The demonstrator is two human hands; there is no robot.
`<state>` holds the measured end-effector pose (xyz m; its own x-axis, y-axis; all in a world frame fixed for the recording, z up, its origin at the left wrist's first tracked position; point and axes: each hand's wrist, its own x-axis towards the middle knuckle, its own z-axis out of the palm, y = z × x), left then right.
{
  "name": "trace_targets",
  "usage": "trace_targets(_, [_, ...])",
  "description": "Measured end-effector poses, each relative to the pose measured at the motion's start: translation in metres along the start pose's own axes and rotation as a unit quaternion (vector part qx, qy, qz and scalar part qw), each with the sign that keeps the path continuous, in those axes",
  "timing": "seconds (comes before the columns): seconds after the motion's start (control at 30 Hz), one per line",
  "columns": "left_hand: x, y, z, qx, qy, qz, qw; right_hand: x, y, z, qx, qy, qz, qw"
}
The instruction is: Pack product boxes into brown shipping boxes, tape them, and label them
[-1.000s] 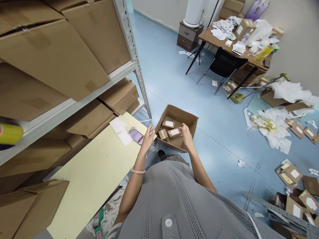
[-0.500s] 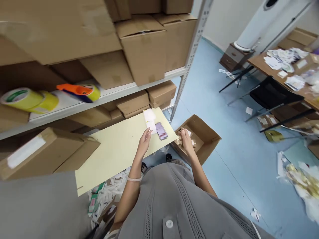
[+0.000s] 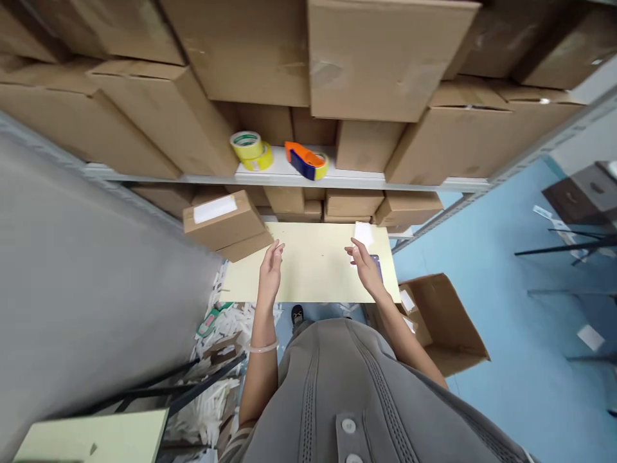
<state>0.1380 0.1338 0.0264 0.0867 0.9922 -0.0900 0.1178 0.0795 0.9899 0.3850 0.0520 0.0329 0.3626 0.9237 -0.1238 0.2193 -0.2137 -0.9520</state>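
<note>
Over the pale yellow board (image 3: 313, 270), my left hand (image 3: 270, 273) has its fingers stretched out and holds nothing. A closed cardboard box (image 3: 255, 225) with a white label lies at the board's left end, just beyond that hand. My right hand (image 3: 366, 267) hovers above the right part of the board, fingers loosely spread and nothing visible in them. Beneath and beside it are white paper (image 3: 364, 231) and a purple phone-like item (image 3: 378, 262), both partly covered by the hand.
An open carton (image 3: 456, 315) with small labelled boxes stands on the floor at right. Yellow tape rolls (image 3: 248, 146) and an orange-and-blue tape dispenser (image 3: 306, 161) lie on the shelf (image 3: 270, 182) among cartons. Paper scraps (image 3: 236, 337) litter the lower left.
My view has swung left to face the shelf. My right hand has left the open carton and is over the board. My left hand has moved away from the white paper toward the labelled box.
</note>
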Motion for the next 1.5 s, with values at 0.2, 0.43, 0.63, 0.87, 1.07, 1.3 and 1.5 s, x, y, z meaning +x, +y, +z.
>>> trace_targets(0.2, [0.005,-0.002,-0.087,-0.03,0.115,0.025,0.993,0.036,-0.044,0.075,-0.018,-0.081,-0.059,0.995])
trace_targets(0.43, [0.025,-0.017,-0.165,-0.037,0.19,0.024,0.981,0.066,-0.085,0.163,-0.023,-0.141,-0.098,0.985])
trace_targets(0.63, [0.061,-0.032,-0.209,-0.043,0.209,0.012,0.977,0.108,-0.101,0.213,-0.024,-0.117,-0.119,0.986])
trace_targets(0.87, [0.115,-0.056,-0.238,0.002,0.231,0.022,0.973,0.163,-0.089,0.265,-0.071,-0.041,-0.125,0.989])
trace_targets(1.07, [0.158,-0.061,-0.235,-0.002,0.212,-0.017,0.977,0.185,-0.078,0.298,-0.097,-0.037,-0.14,0.985])
trace_targets(1.3, [0.182,-0.074,-0.229,-0.028,0.205,-0.025,0.978,0.197,-0.075,0.317,-0.136,-0.042,-0.096,0.985])
trace_targets(1.5, [0.182,-0.077,-0.227,-0.012,0.197,-0.041,0.979,0.192,-0.075,0.326,-0.159,-0.04,-0.051,0.985])
